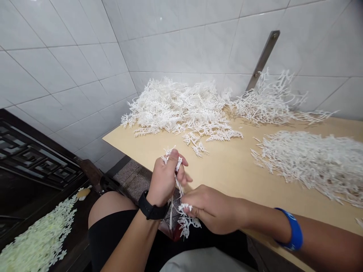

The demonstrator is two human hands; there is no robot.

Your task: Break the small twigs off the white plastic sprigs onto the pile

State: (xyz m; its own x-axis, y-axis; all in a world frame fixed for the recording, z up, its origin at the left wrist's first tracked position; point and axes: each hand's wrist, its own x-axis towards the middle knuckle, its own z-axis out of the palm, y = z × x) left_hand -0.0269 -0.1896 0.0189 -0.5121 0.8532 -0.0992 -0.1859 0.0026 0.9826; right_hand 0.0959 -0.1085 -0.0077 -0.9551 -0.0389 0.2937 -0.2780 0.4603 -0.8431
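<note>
My left hand [167, 173], with a black watch at the wrist, is closed around a white branching plastic sprig [178, 185] whose tips poke out above and beside the fingers. Lower and to the right, my right hand [210, 207] pinches the sprig's lower part, and its branched end [188, 224] hangs below the fingers. The piece stretches between both hands over my lap, just off the table's front edge. Further back on the table lies a large heap of similar white sprigs [181, 105].
The wooden table [227, 158] also bears a second sprig pile [266, 102] and a spread of small white pieces [317, 162]. A metal bracket [263, 60] is fixed to the tiled wall. Pale green flower pieces [42, 234] lie on a dark carved bench [36, 158] at left.
</note>
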